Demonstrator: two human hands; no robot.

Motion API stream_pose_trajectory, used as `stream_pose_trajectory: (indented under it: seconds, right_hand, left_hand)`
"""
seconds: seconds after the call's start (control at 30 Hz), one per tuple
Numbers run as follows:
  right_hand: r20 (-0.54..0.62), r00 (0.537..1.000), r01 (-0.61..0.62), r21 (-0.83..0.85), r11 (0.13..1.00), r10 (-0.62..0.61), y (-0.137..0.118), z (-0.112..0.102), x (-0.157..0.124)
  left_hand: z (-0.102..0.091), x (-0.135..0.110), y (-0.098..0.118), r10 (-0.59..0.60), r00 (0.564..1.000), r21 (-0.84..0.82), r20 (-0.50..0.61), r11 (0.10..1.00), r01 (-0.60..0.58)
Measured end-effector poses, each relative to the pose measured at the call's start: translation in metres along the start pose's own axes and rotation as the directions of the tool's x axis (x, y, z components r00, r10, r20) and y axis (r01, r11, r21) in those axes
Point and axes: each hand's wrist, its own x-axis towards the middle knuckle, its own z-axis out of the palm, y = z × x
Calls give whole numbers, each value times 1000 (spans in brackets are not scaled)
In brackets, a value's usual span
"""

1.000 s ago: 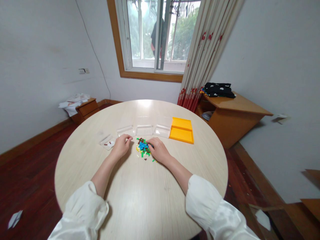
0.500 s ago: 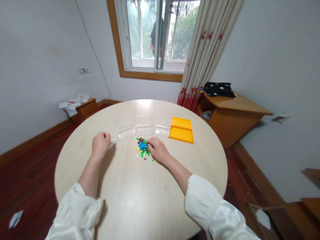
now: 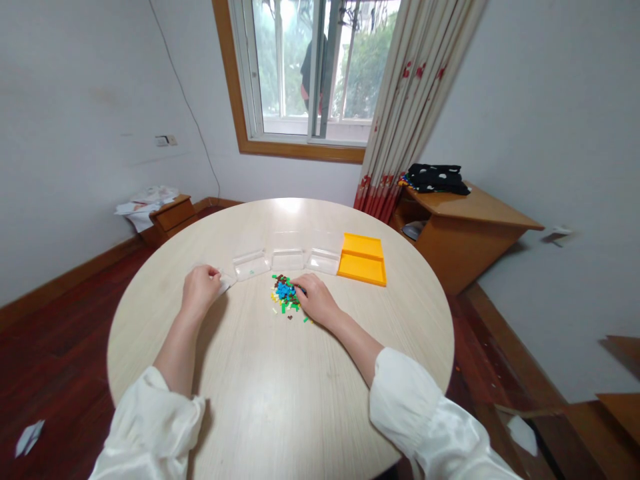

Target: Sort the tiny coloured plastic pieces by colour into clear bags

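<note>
Reaching forward from loose white satin sleeves [image 3: 420,403], two bare hands are over the round, pale wooden tabletop [image 3: 290,400]. Nearest there is a small dark brown piece [image 3: 290,317], just before a loose heap of tiny plastic bricks in blue, green, brown, yellow and white [image 3: 284,291]. This heap lies between the hands, and the right hand [image 3: 316,298] is the nearer: its bent fingers touch the heap's right edge. The heap seems longer from near to far, though this hand hides a part. The left hand [image 3: 201,290] is well apart, to the left, partly covering a clear plastic box [image 3: 227,283]; its fingers are curled, thumb and fingertip close together. Whether either hand holds a brick, I cannot tell. Behind the heap stand three clear rectangular plastic boxes [image 3: 289,261], their long sides running left to right. Beside them, to the right, lies an open yellow plastic case [image 3: 363,268]. Farther is a window with brown wooden frame [image 3: 303,150].
</note>
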Motion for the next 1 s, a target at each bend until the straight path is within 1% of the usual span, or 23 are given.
stream_pose_trajectory:
  seconds: [0.2, 0.33, 0.5, 0.63, 0.77, 0.9, 1.0]
  right_hand:
    - [-2, 1000, 1, 4, 1000, -1, 1, 0, 1]
    - [17, 1000, 6, 3, 1000, -6, 0, 0, 0]
    - [58, 997, 45, -19, 999, -44, -2, 1, -1]
    - [82, 996, 27, -55, 998, -22, -2, 2, -1]
    - [69, 998, 8, -62, 998, -4, -2, 1, 0]
    - [63, 998, -17, -59, 998, 20, -3, 1, 0]
    - [63, 998, -24, -48, 999, 27, -4, 1, 0]
  left_hand:
    - [5, 2, -6, 12, 999, -10, -44, 1000, -12]
    - [5, 2, -6, -7, 1000, 0, -11, 1000, 7]
    - [3, 1, -4, -3, 1000, 3, 15, 1000, 3]
    - [3, 0, -3, 13, 1000, 3, -10, 1000, -13]
    - [0, -2, 0, 25, 999, -18, -35, 1000, -26]
    - [-3, -7, 10, 78, 992, -76, -98, 993, -86]
    - [0, -13, 24, 175, 979, -178, -101, 965, -191]
